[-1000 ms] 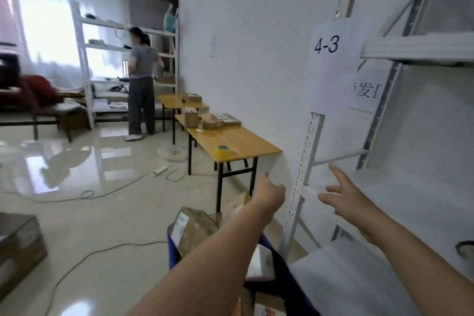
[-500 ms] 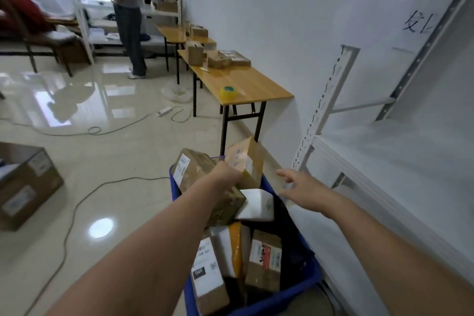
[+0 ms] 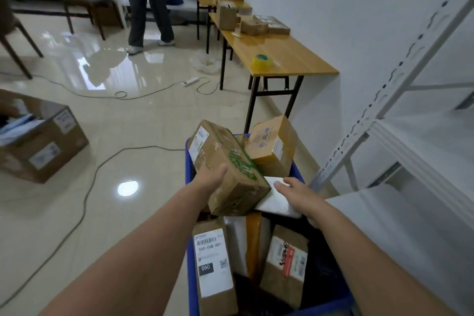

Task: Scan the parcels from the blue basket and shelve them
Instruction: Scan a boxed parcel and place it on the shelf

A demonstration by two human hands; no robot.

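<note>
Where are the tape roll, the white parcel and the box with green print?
tape roll (image 3: 260,64), head view, yellow side wall.
white parcel (image 3: 274,200), head view, bare top face.
box with green print (image 3: 225,151), head view, top face.

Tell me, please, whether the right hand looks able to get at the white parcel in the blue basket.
Probably yes: the right hand is open right over the white parcel, nothing between them; the brown box the left hand grips covers only one edge.
</note>
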